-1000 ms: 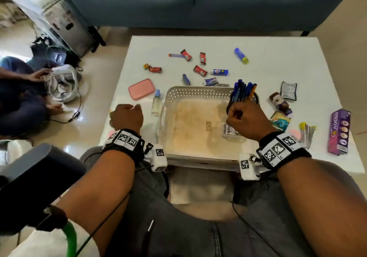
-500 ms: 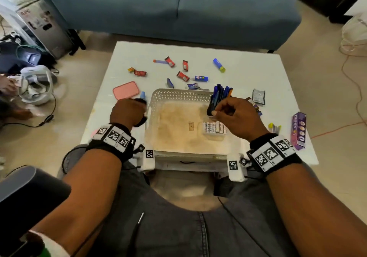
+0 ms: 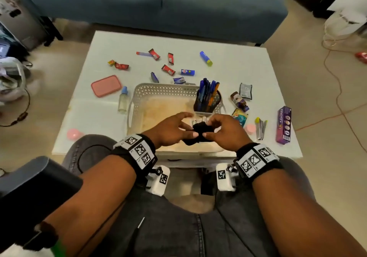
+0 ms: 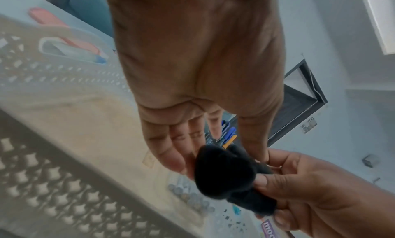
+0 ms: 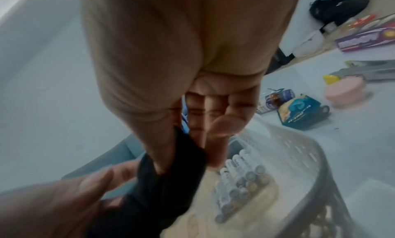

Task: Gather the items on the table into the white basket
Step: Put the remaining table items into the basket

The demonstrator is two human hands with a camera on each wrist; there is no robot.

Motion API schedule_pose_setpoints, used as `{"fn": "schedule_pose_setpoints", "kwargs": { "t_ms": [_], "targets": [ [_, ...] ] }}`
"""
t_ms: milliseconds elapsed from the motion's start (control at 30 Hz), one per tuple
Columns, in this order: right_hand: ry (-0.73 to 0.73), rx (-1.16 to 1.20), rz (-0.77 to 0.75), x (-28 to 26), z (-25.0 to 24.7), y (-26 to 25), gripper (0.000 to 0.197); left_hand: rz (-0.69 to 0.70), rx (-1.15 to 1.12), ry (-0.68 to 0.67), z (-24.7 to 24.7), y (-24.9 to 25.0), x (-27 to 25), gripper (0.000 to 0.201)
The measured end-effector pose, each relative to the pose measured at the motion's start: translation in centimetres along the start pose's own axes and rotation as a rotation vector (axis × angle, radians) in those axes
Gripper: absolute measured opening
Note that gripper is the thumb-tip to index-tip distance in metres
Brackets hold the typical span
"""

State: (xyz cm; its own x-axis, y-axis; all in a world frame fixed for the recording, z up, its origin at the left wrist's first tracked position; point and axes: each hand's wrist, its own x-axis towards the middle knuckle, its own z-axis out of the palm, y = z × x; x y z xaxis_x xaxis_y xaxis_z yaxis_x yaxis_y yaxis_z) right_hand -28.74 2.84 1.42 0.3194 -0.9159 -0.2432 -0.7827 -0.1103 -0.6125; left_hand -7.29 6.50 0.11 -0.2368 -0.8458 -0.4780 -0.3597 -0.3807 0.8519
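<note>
The white basket [image 3: 164, 86] stands at the table's near edge. Inside it are a black mesh pen holder [image 3: 208, 99] full of blue pens at the far right corner and a pack of batteries [image 3: 195, 120] [image 5: 239, 179]. Both hands meet over the basket's front half around a small black cloth item [image 3: 200, 131] [image 4: 222, 170] [image 5: 171, 174]. My left hand [image 3: 178, 129] pinches its left end between thumb and fingers. My right hand [image 3: 222, 131] grips its right end, thumb on top.
On the white table [image 3: 238, 44] lie a pink lid [image 3: 106, 85], a small bottle [image 3: 123, 102], red and blue wrappers [image 3: 168, 69], a glue stick [image 3: 206, 58], a brown bottle [image 3: 239, 101], a stapler [image 3: 260, 128] and a purple box [image 3: 284, 125]. A blue sofa stands beyond.
My right hand has let go of the pen holder, which now stands in the basket. My left hand left the basket's left side. Both hands now hold a black cloth item.
</note>
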Motion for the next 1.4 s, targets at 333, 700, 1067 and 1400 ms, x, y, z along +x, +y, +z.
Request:
{"fn": "schedule_pose_setpoints", "kwargs": {
  "t_ms": [333, 700, 1067, 1400],
  "targets": [
    [-0.127, -0.329, 0.270, 1.5, 0.9, 1.7, 0.023, -0.146, 0.330, -0.174, 1.4, -1.1, 3.2, 0.046],
    [-0.103, -0.588, 0.165, 2.0, 2.1, 1.7, 0.022, -0.109, 0.458, -0.281, 2.1, -0.8, 4.0, 0.045],
    [-0.115, -0.562, 0.209, 2.1, 1.1, 1.1, 0.025, -0.124, 0.466, -0.280, 2.1, -0.8, 3.9, 0.052],
    [0.188, -0.461, 0.575, 6.1, -13.0, 11.0, 0.056, -0.123, 0.467, -0.164, 2.1, -1.2, 3.9, 0.042]
  ]
}}
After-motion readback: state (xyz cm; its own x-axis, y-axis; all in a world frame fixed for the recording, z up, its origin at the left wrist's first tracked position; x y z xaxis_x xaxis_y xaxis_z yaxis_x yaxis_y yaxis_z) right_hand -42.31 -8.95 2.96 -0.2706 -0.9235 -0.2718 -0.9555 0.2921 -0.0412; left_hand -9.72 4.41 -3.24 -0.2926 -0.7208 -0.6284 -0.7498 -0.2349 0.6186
